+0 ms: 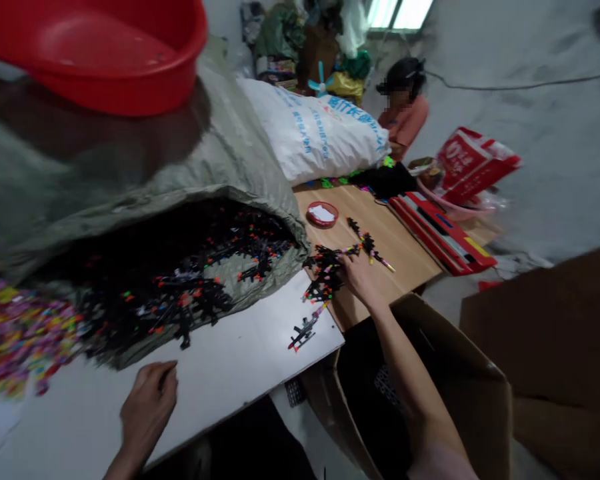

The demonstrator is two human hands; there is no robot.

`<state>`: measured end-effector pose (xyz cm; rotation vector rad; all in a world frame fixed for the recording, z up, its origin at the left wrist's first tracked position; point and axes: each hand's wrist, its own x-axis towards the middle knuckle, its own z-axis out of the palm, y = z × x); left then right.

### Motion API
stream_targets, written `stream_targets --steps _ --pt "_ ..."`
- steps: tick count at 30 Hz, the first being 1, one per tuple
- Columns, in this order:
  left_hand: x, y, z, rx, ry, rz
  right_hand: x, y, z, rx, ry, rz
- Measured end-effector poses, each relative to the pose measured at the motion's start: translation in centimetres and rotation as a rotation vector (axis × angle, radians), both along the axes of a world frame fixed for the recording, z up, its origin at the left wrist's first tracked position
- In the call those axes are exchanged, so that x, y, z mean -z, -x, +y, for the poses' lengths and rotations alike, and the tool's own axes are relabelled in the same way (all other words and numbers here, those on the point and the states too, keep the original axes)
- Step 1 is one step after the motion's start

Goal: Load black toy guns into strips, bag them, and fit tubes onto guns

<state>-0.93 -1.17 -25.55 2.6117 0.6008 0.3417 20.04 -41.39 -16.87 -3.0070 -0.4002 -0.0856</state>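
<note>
My left hand (150, 403) hovers over the white tabletop near its front edge, fingers curled in and nothing visible in them. Out to the right, my right hand (357, 277) touches a pile of small black toy guns (325, 270) where the white and wooden tabletops meet. Its fingers are bent around a toy gun with a pink-and-yellow end, though the fingertips are partly hidden. One separate toy gun (303, 332) with a colourful end lies on the white table. Many more black toy guns (195, 297) spill from the open mouth of a grey-green sack (240, 193).
Colourful wrapped pieces (25, 340) are heaped at the left. A red basin (130, 80) rests on the sack. Beyond are a white sack (320, 137), a small red dish (323, 213), a red tool (443, 233) and a seated person (407, 117). An open cardboard box (485, 400) stands below my right arm.
</note>
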Motion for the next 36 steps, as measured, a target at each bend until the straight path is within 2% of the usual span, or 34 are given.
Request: stream_targets --steps 3,5,6,9,12,14,16,19,21,23,25,27,29,32,36 --pt "-0.2 0.1 -0.1 0.038 -0.003 -0.069 1.6 3.4 3.9 -0.242 -0.079 0.030" --pt "-0.1 0.1 0.0 0.055 -0.014 -0.106 2.4 3.8 7.0 -0.372 -0.113 0.083" --pt "0.0 0.2 0.1 0.061 -0.018 -0.117 2.5 3.4 8.6 -0.386 -0.114 0.101" --pt "0.3 0.3 0.2 0.073 -0.017 -0.134 2.3 -0.3 13.0 -0.296 -0.117 0.098" --pt "0.7 0.3 0.4 0.064 -0.014 -0.151 1.8 -5.0 16.9 -0.140 -0.133 0.071" --pt "0.9 0.2 0.6 0.055 -0.011 -0.168 1.9 -6.8 19.5 -0.048 -0.147 0.066" --pt "1.2 0.2 0.8 0.061 -0.008 -0.188 2.5 -7.0 22.3 -0.032 -0.166 0.071" --pt "1.5 0.2 1.1 0.077 0.001 -0.206 3.7 -5.2 25.7 -0.170 -0.195 0.100" --pt "1.6 0.2 1.3 0.082 0.020 -0.199 4.1 -3.9 26.5 -0.287 -0.216 0.115" --pt "1.8 0.2 1.3 0.077 0.031 -0.182 3.8 -3.2 25.7 -0.331 -0.231 0.107" --pt "1.9 0.2 1.2 0.066 0.028 -0.166 2.9 -3.5 23.7 -0.266 -0.233 0.071" --pt "2.0 0.3 1.0 0.054 0.027 -0.149 2.0 -4.9 21.5 -0.123 -0.226 0.027" --pt "1.9 0.2 0.8 0.038 0.040 -0.127 1.9 -6.7 20.6 -0.003 -0.225 0.004" --pt "1.4 0.1 0.8 0.000 0.085 -0.090 3.4 -7.5 23.0 -0.013 -0.238 0.026" --pt "0.6 0.4 0.9 -0.015 0.240 -0.109 5.1 -2.9 28.7 -0.185 -0.253 0.048"
